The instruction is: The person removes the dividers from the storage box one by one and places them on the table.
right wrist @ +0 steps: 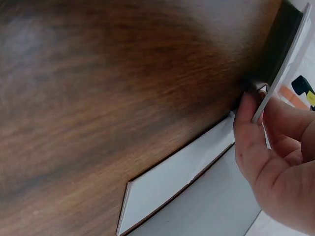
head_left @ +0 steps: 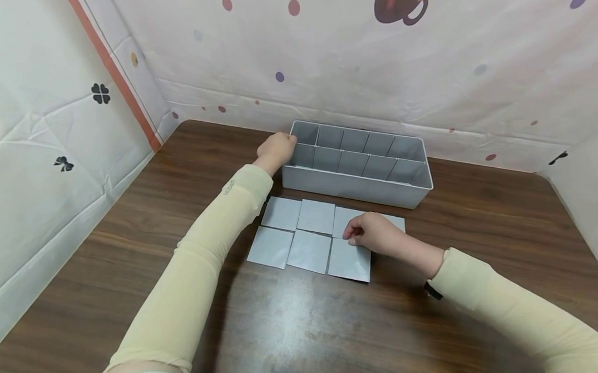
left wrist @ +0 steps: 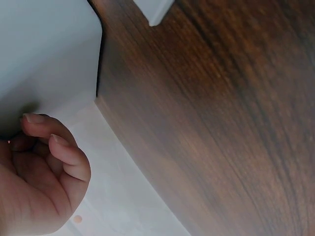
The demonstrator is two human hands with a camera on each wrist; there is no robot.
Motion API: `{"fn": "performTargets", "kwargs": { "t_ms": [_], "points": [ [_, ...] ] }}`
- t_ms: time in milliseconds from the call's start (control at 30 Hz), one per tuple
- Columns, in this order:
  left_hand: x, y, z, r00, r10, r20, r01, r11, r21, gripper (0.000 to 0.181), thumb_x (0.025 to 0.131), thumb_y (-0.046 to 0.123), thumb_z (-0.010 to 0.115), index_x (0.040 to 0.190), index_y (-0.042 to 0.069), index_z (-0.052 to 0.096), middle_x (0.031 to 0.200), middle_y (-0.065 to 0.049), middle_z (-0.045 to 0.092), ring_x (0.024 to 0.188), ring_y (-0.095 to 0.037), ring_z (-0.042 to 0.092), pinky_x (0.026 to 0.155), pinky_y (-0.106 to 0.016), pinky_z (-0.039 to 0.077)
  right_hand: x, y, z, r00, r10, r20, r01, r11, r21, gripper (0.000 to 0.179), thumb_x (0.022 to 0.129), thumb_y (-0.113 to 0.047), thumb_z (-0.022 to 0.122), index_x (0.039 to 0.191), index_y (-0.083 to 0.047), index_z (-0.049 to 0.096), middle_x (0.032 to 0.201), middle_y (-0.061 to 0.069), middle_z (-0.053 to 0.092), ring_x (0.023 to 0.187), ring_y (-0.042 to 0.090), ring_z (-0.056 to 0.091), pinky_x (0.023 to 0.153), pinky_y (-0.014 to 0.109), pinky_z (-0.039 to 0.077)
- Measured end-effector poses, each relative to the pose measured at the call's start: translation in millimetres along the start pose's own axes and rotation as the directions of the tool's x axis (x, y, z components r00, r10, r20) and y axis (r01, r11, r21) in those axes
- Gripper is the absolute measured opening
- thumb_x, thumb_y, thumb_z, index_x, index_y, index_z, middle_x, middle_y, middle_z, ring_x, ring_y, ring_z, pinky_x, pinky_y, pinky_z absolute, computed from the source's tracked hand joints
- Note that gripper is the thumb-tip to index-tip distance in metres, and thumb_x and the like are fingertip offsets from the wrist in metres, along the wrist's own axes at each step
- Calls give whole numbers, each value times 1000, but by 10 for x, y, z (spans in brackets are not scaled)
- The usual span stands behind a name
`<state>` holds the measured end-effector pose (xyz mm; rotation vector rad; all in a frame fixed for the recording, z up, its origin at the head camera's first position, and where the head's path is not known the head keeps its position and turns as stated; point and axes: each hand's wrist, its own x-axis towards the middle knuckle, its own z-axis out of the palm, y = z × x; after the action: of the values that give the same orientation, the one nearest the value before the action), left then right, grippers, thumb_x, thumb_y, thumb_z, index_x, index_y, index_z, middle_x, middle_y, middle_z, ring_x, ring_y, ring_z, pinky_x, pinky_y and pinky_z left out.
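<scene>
A grey divided storage box (head_left: pixel 349 183) stands at the back of the table, its inside split into two rows of compartments. My left hand (head_left: pixel 277 148) holds the box's left end at the rim; in the left wrist view the curled fingers (left wrist: pixel 69 157) meet its pale wall. In front of the box, several light grey square panels (head_left: pixel 316 217) lie flat in two rows. With thumb and fingers, my right hand (head_left: pixel 374 233) pinches the far edge of the front-right panel (head_left: pixel 350 261). The right wrist view shows this thin panel (right wrist: pixel 284 69) edge-on and tilted off the table.
The dark wood-grain table (head_left: pixel 282 330) spreads around the panels and box. A white patterned cloth (head_left: pixel 334 71) hangs close behind the box and along both sides. Another panel (head_left: pixel 395 221) lies partly behind my right hand.
</scene>
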<state>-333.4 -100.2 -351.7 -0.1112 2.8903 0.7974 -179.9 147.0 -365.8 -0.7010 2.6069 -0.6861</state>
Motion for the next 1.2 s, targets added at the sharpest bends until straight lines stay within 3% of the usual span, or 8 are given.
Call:
{"fn": "performTargets", "kwargs": {
  "t_ms": [300, 767, 933, 1200],
  "points": [
    [-16, 22, -16, 1000, -2, 2, 2, 1000, -1, 49, 112, 38, 24, 73, 15, 42, 73, -3, 43, 65, -17, 40, 57, -27, 31, -34, -30, 92, 995, 42, -96, -45, 999, -29, 5, 91, -6, 75, 91, -1, 72, 82, 6, 74, 73, 11, 59, 69, 28, 48],
    [-12, 25, -21, 1000, -12, 10, 12, 1000, -4, 50, 112, 38, 24, 71, 15, 42, 71, -3, 43, 64, -16, 40, 56, -27, 31, -50, -19, 112, 991, 25, -132, -27, 999, -18, 7, 93, -3, 71, 86, -5, 71, 79, 5, 72, 72, 11, 56, 70, 28, 47],
    [-9, 21, -13, 1000, -8, 4, 8, 1000, -12, 50, 112, 37, 25, 71, 15, 42, 71, -3, 42, 64, -17, 39, 56, -27, 31, -61, -29, 119, 989, 34, -141, -41, 998, -45, 8, 93, -4, 71, 86, -6, 72, 80, 4, 73, 73, 12, 57, 70, 29, 48],
    [8, 6, 18, 1000, -7, -21, 7, 1000, 6, 50, 112, 38, 25, 70, 15, 43, 70, -2, 43, 64, -16, 41, 56, -27, 32, -60, -18, 158, 987, -13, -160, -7, 992, -126, 10, 92, -4, 72, 84, -9, 72, 81, 3, 73, 73, 11, 58, 70, 31, 50]
  ]
}}
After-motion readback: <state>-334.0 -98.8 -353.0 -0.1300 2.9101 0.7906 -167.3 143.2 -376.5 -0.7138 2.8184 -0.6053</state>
